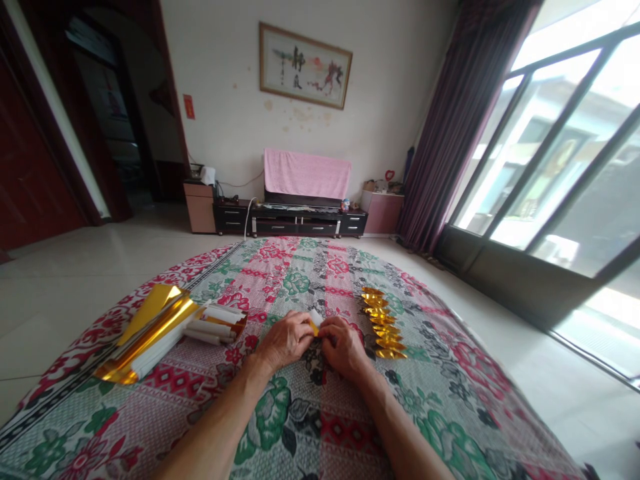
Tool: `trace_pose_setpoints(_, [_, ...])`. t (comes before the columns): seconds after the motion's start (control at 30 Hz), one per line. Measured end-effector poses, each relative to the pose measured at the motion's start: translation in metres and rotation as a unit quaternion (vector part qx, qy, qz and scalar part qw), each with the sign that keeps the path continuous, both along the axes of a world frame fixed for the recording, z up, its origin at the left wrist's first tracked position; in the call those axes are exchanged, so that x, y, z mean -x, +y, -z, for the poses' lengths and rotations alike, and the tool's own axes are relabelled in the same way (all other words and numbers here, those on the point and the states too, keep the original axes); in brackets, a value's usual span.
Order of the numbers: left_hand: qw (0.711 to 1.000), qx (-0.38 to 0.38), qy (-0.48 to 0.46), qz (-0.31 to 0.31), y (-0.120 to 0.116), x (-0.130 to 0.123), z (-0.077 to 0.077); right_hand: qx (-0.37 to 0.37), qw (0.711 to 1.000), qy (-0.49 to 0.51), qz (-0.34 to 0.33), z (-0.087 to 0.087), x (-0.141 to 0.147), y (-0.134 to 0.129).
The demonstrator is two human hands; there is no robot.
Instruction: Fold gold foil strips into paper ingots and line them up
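A small piece of gold and white paper (315, 320) is pinched between my two hands over the middle of the patterned cloth. My left hand (289, 339) grips its left side with bent fingers, and my right hand (343, 343) holds its right side. To the right of my hands, several folded gold paper pieces (385, 330) lie in a column. On the left, gold foil sheets (155, 327) lie partly curled, and beside them are several white rolled papers (213, 327). My fingers hide part of the held paper.
The floral cloth (295, 283) covers a round table. Beyond it stand a low black cabinet (295, 223) and a pink cloth (307, 173) draped over something. Purple curtains (450, 127) and large windows are on the right.
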State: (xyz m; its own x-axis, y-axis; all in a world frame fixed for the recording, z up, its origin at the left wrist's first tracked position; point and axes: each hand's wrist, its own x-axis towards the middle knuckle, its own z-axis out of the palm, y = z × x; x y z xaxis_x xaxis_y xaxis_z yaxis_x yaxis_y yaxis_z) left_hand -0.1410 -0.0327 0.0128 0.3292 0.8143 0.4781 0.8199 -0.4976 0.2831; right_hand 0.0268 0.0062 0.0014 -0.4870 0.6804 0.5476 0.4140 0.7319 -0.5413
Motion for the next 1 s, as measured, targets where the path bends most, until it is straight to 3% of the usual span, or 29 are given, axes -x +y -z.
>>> trace_pose_setpoints(0.2, [0.998, 0.008, -0.055, 0.014, 0.005, -0.003, 0.006, -0.004, 1.0, -0.002, 0.006, 0.002, 0.0, 0.002])
trace_pose_setpoints(1.0, [0.992, -0.001, -0.089, -0.085, 0.02, -0.01, 0.023, -0.018, 1.0, 0.014, 0.021, 0.003, -0.005, 0.005])
